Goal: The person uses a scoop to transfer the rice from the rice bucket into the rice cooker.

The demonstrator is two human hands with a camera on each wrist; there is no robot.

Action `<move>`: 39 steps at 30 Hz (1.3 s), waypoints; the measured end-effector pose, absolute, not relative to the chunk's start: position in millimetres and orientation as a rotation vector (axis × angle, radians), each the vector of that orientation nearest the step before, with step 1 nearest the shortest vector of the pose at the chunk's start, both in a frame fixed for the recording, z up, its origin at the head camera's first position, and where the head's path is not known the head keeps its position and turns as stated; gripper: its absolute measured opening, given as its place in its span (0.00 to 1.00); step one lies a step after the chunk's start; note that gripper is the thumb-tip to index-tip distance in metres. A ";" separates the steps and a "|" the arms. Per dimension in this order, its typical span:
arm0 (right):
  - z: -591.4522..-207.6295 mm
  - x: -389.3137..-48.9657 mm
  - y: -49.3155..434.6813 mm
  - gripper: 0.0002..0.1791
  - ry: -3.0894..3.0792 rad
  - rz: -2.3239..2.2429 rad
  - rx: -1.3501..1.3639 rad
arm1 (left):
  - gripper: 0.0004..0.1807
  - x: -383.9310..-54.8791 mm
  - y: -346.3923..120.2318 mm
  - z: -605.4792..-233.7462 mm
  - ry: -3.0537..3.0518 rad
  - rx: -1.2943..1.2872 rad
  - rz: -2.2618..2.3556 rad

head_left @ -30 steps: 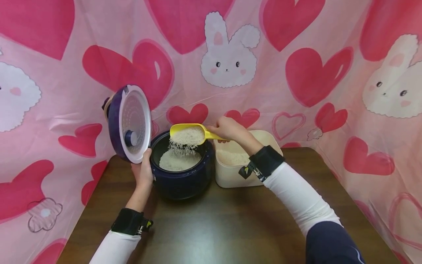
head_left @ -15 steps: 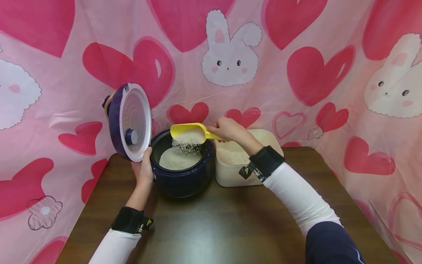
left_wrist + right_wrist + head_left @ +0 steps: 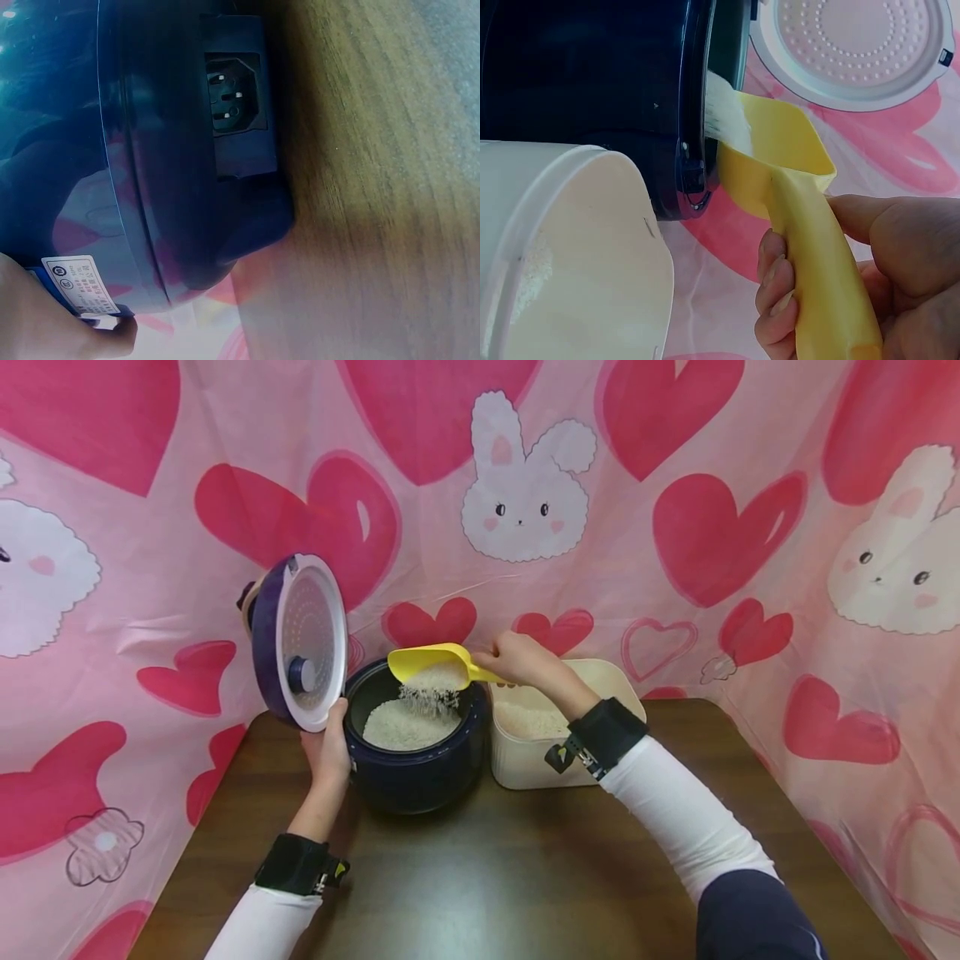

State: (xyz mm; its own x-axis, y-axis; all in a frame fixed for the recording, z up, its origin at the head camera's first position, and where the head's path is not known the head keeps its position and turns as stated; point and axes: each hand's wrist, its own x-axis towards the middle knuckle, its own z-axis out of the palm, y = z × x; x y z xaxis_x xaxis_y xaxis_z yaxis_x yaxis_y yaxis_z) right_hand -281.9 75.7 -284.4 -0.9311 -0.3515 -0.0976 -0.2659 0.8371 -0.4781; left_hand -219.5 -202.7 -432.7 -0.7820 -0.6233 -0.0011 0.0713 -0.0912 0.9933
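My right hand (image 3: 521,660) grips the handle of a yellow scoop (image 3: 817,247) and holds it tilted over the open rice cooker (image 3: 412,789). Rice spills from the scoop's side in a stream (image 3: 429,697) onto a pale mound of rice (image 3: 397,727) in the dark inner pot. At the cooker's left, my left hand (image 3: 327,756) holds the raised lid (image 3: 268,647) by its lower edge, thumb on the white inner rim. The left wrist view has the cooker's side (image 3: 172,172) with its power socket (image 3: 234,94), and part of that hand beside a printed label (image 3: 79,285).
A cream bin (image 3: 540,768) with rice in it (image 3: 531,722) stands right beside the cooker, under my right forearm. Both rest toward the back of a dark wooden table (image 3: 465,877). Close behind hangs a pink cloth (image 3: 420,543) with hearts and rabbits.
The scoop has tipped further, and the rice in it has dwindled as it pours into the pot. The left hand and lid have stayed in place.
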 end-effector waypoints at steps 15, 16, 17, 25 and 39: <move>-289.6 -278.9 72.9 0.22 2.914 -0.650 -0.528 | 0.32 -218.9 -201.1 -432.3 -1.716 0.607 -1.942; -289.9 -279.0 72.9 0.22 2.917 -0.650 -0.531 | 0.32 -219.1 -201.1 -432.3 -1.712 0.605 -1.941; -290.5 -279.1 72.9 0.22 2.920 -0.647 -0.534 | 0.32 -219.2 -201.2 -432.4 -1.710 0.605 -1.940; -294.7 -277.3 73.3 0.20 2.925 -0.639 -0.544 | 0.32 -219.4 -201.8 -434.3 -1.730 0.626 -1.918; -297.5 -276.8 77.0 0.19 2.933 -0.646 -0.580 | 0.33 -220.5 -202.8 -433.4 -1.716 0.594 -1.924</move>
State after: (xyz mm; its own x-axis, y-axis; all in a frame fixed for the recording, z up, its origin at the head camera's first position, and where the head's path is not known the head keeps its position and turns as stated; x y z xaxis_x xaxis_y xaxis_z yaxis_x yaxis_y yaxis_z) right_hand -276.8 77.0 -297.5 -0.9248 -0.3806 0.0004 -0.3455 0.8392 -0.4200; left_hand -220.5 -202.8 -433.4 -0.7850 -0.6195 0.0017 0.0722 -0.0887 0.9934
